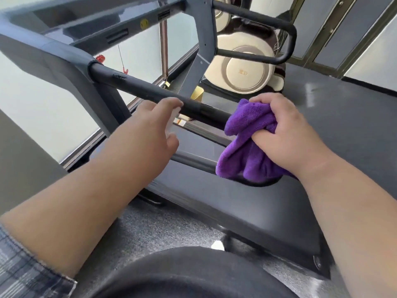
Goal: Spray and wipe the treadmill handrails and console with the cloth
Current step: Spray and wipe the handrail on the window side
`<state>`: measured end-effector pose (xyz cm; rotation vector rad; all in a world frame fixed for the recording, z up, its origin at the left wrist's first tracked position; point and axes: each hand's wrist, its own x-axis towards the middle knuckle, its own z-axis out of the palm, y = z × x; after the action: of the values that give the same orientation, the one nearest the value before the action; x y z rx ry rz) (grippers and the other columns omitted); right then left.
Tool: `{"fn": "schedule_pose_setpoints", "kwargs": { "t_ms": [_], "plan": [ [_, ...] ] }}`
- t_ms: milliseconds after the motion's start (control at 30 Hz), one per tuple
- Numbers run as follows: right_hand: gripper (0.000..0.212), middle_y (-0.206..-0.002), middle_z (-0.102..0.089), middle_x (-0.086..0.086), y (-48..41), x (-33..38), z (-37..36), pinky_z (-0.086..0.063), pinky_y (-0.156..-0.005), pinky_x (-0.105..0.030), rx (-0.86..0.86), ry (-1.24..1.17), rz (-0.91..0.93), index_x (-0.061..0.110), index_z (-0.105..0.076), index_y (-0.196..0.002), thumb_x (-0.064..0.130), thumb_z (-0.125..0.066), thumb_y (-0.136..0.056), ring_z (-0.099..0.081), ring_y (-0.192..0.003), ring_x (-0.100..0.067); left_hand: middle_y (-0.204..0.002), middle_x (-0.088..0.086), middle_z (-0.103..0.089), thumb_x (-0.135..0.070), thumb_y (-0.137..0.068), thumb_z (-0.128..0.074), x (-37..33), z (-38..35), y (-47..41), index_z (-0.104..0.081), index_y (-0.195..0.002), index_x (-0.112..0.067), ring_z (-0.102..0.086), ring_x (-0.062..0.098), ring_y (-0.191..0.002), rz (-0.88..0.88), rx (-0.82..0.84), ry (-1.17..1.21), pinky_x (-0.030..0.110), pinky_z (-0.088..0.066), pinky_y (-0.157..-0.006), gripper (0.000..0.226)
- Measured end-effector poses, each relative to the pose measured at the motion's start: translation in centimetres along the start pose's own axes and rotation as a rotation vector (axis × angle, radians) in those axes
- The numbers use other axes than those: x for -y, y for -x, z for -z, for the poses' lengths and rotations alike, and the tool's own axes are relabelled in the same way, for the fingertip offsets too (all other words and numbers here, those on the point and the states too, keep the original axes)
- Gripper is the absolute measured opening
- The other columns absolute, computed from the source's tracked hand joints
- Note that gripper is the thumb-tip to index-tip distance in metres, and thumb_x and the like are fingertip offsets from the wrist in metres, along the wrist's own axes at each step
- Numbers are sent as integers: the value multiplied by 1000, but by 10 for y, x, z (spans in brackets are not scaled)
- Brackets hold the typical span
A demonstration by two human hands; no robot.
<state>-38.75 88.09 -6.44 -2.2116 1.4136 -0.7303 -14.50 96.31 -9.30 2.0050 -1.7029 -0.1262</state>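
Right hand (285, 134): clenched on purple cloth (247, 145), pressed at near handrail (150, 89) end. Left hand (154, 125): wrapped around pale, blurred spray bottle (173, 121) beside rail. Far handrail (268, 35) and console (107, 24), beyond both hands: apparently pending.

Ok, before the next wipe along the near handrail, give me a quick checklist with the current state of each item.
1. Cloth in right hand: ok, bunched in a firm grip.
2. Cloth on the handrail: ok, wrapped at its near end.
3. Left hand holding a spray bottle: cannot tell, something pale shows between the fingers, blurred.
4. Rail ahead free of obstacles: ok.
5. Rail wet with spray: cannot tell.
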Motion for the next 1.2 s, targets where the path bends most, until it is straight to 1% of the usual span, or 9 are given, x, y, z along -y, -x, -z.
{"fn": "schedule_pose_setpoints", "kwargs": {
  "t_ms": [200,367,467,633,800,900,1000,1100,1200],
  "plan": [
    [46,-93,-64,28,-28,14,33,-44,-70,-11,8,-227,24,54,-54,-112,16,-54,-86,-58,-84,11,-130,-8,-43,-34,-90,-57,-15,-2,31,-30,-132,-53,-56,9,-68,123,-44,63,32,-48,-66,53],
    [57,-132,-55,7,-54,-1,23,-44,-102,-32,244,-31,52,49,-47,-131,39,-61,-77,-58,-112,-10,-133,-14,-40,-37,-91,-56,-55,-3,45,-27,-132,-55,-58,14,-86,235,-113,55,34,-49,-76,53],
    [71,-149,-32,1,-51,-17,20,-37,-104,-29,121,18,162,40,-36,-144,33,-73,-84,-49,-128,-18,-129,-15,-40,-37,-91,-56,-79,-11,52,-28,-133,-54,-56,13,-87,298,-144,46,30,-45,-72,53],
    [36,-130,-56,-4,-45,-33,4,-49,-96,-51,-51,111,649,21,-68,-119,7,-65,-86,-52,-118,-32,-131,-18,-40,-37,-90,-57,-114,-33,61,-28,-132,-55,-56,11,-92,399,-197,69,32,-47,-78,54],
    [23,-118,-62,5,-56,-32,13,-48,-86,-34,173,216,661,24,-68,-114,30,-53,-97,-58,-106,-22,-129,-22,-39,-37,-89,-57,-141,-47,75,-28,-133,-55,-58,12,-92,488,-238,66,33,-49,-79,55],
    [61,-116,-56,10,-61,-34,20,-49,-80,-33,407,264,518,35,-51,-125,75,-57,-78,-57,-99,-16,-120,-27,-33,-37,-89,-58,-151,-52,81,-28,-132,-56,-56,6,-84,530,-274,68,30,-47,-75,56],
    [104,-138,-49,2,-62,-31,11,-50,-96,-47,445,331,500,38,-22,-149,83,-60,-64,-52,-121,-25,-120,-27,-33,-37,-90,-58,-160,-57,83,-27,-131,-57,-55,3,-86,539,-298,80,27,-44,-75,56],
    [103,-148,-38,-6,-61,-18,-4,-42,-100,-50,307,579,646,28,-18,-151,80,-58,-71,-35,-134,-32,-120,-27,-35,-37,-90,-57,-166,-59,84,-26,-131,-57,-56,2,-86,542,-297,82,30,-49,-76,55],
    [89,-132,-46,-6,-64,-7,-12,-45,-86,-43,317,608,659,17,-37,-138,77,-58,-75,-47,-118,-29,-117,-29,-34,-38,-89,-56,-166,-56,86,-25,-130,-58,-54,-1,-88,552,-322,80,31,-49,-76,55]
  ]
}}
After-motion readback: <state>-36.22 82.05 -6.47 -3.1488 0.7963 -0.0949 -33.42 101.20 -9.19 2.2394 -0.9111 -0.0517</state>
